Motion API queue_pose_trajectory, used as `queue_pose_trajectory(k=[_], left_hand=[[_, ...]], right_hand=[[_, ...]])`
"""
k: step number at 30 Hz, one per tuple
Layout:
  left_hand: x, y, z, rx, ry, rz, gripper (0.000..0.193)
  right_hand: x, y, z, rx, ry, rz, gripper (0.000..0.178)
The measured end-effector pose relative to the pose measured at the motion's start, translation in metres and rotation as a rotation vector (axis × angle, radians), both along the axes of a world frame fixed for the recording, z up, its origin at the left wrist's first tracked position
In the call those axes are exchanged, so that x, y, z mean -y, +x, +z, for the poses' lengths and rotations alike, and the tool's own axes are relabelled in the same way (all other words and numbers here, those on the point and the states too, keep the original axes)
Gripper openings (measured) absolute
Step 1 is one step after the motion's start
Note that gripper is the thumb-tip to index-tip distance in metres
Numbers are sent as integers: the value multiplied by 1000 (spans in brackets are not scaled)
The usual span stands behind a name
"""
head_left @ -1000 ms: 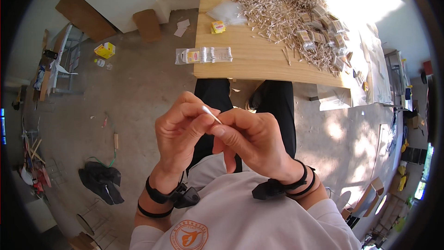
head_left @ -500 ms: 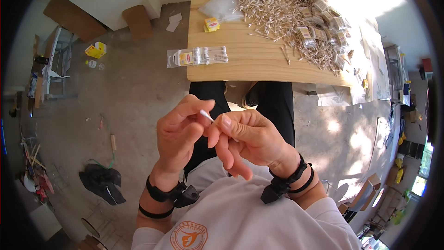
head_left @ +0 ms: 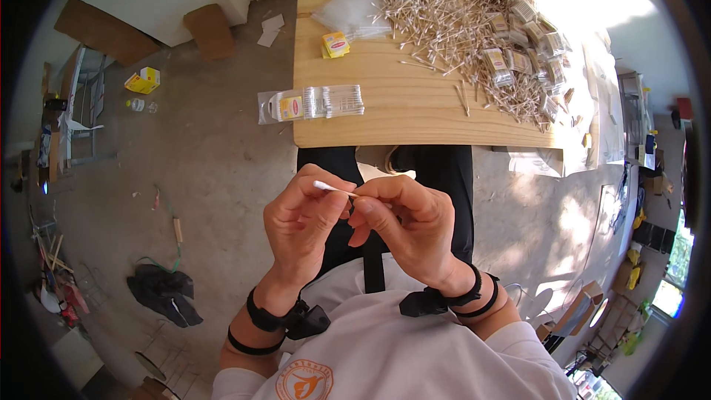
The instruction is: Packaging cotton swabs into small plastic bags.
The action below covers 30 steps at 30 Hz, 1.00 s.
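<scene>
Above my lap, just short of the table edge, both hands meet at one cotton swab [head_left: 333, 189]. Its white tip points left, and the thin stick runs toward my right fingers. My left hand [head_left: 302, 215] pinches the stick near that tip between thumb and forefinger. My right hand [head_left: 406, 216] is closed on the stick's other end, which the fingers hide. On the table's near left corner lies a clear bag of swabs [head_left: 333, 101] with a yellow label, partly over the edge. A big heap of loose swabs [head_left: 444, 7] covers the far right.
Packed swab bags [head_left: 522, 59] lie on the heap's right side. A stack of yellow cards [head_left: 335, 45] and clear empty bags [head_left: 352, 11] sit on the wooden table [head_left: 400, 122] at left. On the floor are a yellow box [head_left: 144, 81] and a dark cloth [head_left: 164, 296].
My left fingers have closed onto the swab, which only my right hand held before. The right hand has turned, its fingers drawn in, and the stick now lies flatter.
</scene>
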State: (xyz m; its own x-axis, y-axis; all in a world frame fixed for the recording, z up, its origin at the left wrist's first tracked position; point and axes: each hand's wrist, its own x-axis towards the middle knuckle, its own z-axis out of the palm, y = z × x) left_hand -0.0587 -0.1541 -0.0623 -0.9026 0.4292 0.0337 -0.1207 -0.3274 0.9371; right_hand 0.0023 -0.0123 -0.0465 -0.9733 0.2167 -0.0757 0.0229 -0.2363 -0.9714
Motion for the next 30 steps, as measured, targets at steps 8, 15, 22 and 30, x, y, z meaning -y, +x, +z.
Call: queue_pose_trajectory(k=[8, 15, 22, 30], left_hand=[[-18, -9, -10, 90, 17, -40, 11], [-25, -15, -27, 190, -68, 38, 22], [-34, -27, -38, 470, 21, 128, 29], [-41, -29, -53, 837, 200, 21, 26]], right_hand=[[-13, -10, -12, 52, 76, -15, 14], [-30, -24, -22, 265, -356, 124, 24], [-19, -30, -60, 69, -450, -54, 36], [-20, -41, -83, -11, -21, -150, 27]])
